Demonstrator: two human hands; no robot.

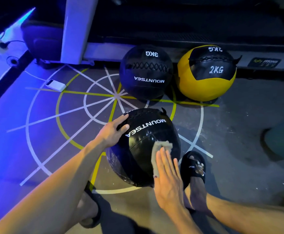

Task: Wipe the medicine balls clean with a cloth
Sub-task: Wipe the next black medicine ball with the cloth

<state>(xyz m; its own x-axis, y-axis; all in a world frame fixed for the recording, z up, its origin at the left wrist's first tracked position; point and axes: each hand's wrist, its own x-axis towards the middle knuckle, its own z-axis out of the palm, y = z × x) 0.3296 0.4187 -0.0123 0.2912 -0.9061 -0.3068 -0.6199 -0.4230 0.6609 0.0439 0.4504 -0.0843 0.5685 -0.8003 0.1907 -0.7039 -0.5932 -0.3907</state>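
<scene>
A black medicine ball (143, 132) marked MOUNTSEA sits on the floor right in front of me. My left hand (114, 130) rests flat on its upper left side, fingers straight. My right hand (167, 174) presses a small grey cloth (161, 147) against the ball's near right side with straight fingers; most of the cloth is under the palm. Behind it stand a black 3KG ball (146, 71) and a yellow and black 2KG ball (207, 73), side by side.
The floor mat (70, 115) carries white and yellow taped lines. A white power bank (55, 85) with a cable lies at the left. A treadmill frame (77, 31) runs behind the balls. My right foot in a black slipper (193, 168) is beside the near ball.
</scene>
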